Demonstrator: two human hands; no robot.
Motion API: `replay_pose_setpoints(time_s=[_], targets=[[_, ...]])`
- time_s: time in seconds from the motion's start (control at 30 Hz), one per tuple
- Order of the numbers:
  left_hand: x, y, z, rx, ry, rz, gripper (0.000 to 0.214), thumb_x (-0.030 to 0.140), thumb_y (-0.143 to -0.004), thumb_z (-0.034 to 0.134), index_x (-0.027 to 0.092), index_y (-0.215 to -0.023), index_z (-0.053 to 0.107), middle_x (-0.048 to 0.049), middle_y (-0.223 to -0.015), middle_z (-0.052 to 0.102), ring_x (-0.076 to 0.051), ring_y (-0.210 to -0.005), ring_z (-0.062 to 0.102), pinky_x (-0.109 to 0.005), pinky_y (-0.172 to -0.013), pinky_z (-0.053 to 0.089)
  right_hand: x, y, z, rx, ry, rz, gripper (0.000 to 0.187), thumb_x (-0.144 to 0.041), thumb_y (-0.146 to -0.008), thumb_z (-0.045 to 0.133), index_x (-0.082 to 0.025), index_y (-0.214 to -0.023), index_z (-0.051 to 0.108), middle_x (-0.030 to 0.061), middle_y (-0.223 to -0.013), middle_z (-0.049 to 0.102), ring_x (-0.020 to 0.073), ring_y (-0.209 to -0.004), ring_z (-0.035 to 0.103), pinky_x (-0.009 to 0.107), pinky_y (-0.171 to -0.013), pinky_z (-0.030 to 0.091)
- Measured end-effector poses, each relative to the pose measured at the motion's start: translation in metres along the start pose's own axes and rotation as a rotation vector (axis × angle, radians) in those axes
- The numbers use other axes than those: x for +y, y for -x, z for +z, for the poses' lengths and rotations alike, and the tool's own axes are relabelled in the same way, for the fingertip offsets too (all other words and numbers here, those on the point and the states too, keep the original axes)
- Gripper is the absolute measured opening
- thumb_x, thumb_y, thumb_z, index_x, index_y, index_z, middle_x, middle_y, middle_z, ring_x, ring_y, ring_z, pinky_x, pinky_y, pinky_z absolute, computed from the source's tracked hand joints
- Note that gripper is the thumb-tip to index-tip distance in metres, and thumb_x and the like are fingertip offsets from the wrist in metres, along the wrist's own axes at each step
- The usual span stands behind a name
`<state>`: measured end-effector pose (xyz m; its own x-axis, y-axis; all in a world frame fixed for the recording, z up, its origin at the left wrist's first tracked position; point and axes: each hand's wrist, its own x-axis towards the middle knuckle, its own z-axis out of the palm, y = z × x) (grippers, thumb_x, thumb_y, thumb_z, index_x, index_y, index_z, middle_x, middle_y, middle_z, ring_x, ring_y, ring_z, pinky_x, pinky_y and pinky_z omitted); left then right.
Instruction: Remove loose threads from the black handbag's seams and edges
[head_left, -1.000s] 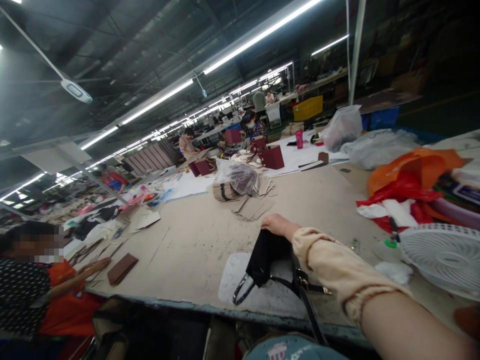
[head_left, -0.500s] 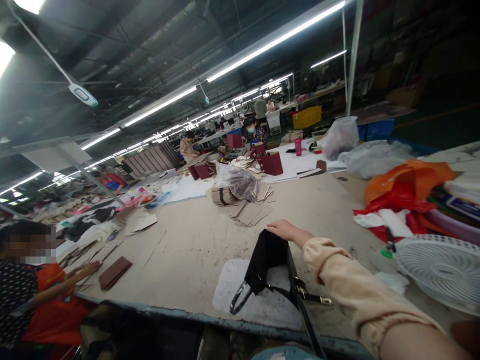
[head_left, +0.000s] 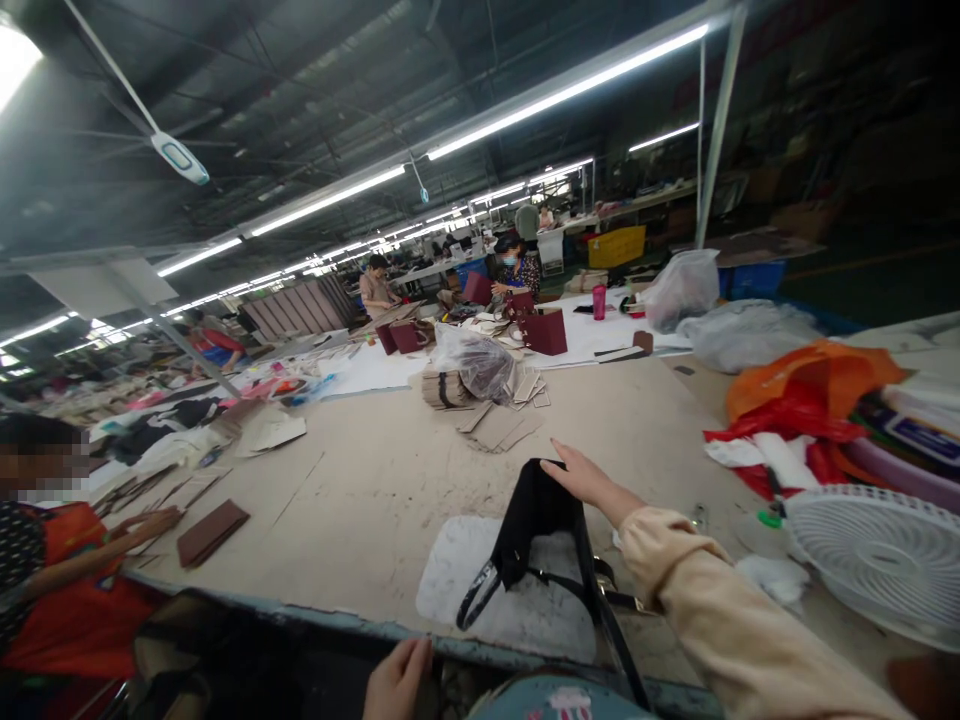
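Loosely, right hand (head_left: 589,480) flat atop black bag (head_left: 536,520); arm outstretched.

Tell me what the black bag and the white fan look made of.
Black bag: seemingly soft matte fabric or faux leather; it creases and sags under the right hand. Its strap: glossy, perhaps coated leather or vinyl, judging by its shine. Fan: white moulded plastic, by its thin ribbed grille.

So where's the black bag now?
In the head view, the black bag sits low centre on a white mat by the table edge, under the right hand, left of the fan.
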<state>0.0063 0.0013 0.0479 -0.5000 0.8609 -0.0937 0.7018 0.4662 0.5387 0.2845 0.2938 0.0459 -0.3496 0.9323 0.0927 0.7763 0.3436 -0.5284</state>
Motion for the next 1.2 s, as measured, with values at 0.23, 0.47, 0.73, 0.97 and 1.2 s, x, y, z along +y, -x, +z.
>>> replay_pose_setpoints(time_s=[0.23, 0.47, 0.73, 0.97, 1.2], targets=[[0.110, -0.104, -0.004, -0.106, -0.138, 0.361, 0.050, 0.043, -0.091, 0.023, 0.018, -0.084, 0.065, -0.0038, -0.082, 0.071, -0.015, -0.080, 0.064, -0.022, -0.072, 0.046, 0.010, 0.087, 0.018, 0.157, -0.030, 0.120, 0.065, -0.051, -0.086, 0.035, -0.011, -0.137, 0.035, 0.0174, -0.136, 0.043, 0.0269, -0.128, 0.037, 0.044, -0.104, 0.032], [0.210, -0.161, 0.053, -0.183, -0.329, 0.526, 0.051, 0.050, -0.089, 0.030, 0.015, -0.085, 0.067, -0.0138, -0.090, 0.069, -0.022, -0.091, 0.063, -0.031, -0.081, 0.044, 0.004, 0.163, 0.033, 0.110, -0.177, 0.220, 0.063, -0.053, -0.085, 0.037, -0.016, -0.135, 0.041, 0.0131, -0.136, 0.045, 0.0249, -0.128, 0.038, 0.043, -0.107, 0.030], [0.234, -0.173, 0.082, -0.282, -0.443, 0.604, 0.039, 0.036, -0.090, 0.036, 0.011, -0.099, 0.066, -0.0179, -0.093, 0.067, -0.022, -0.091, 0.063, -0.029, -0.078, 0.046, -0.011, 0.183, 0.019, 0.099, -0.153, 0.340, 0.059, -0.052, -0.084, 0.040, -0.020, -0.133, 0.045, 0.0095, -0.135, 0.047, 0.0239, -0.126, 0.042, 0.043, -0.106, 0.033], [0.226, -0.187, 0.087, -0.332, -0.416, 0.607, 0.041, 0.037, -0.090, 0.033, 0.015, -0.101, 0.065, -0.0146, -0.096, 0.067, -0.023, -0.093, 0.063, -0.032, -0.078, 0.047, -0.028, 0.171, 0.020, 0.040, -0.113, 0.286, 0.051, -0.043, -0.087, 0.033, -0.020, -0.130, 0.050, 0.0066, -0.132, 0.050, 0.0210, -0.126, 0.041, 0.039, -0.108, 0.031], [0.225, -0.194, 0.088, -0.360, -0.379, 0.609, 0.040, 0.039, -0.090, 0.034, 0.017, -0.100, 0.065, -0.0128, -0.098, 0.067, -0.023, -0.094, 0.063, -0.030, -0.078, 0.047, -0.035, 0.170, 0.025, 0.036, -0.077, 0.335, 0.051, -0.046, -0.087, 0.034, -0.020, -0.125, 0.054, 0.0068, -0.129, 0.054, 0.0213, -0.122, 0.045, 0.037, -0.106, 0.033]])
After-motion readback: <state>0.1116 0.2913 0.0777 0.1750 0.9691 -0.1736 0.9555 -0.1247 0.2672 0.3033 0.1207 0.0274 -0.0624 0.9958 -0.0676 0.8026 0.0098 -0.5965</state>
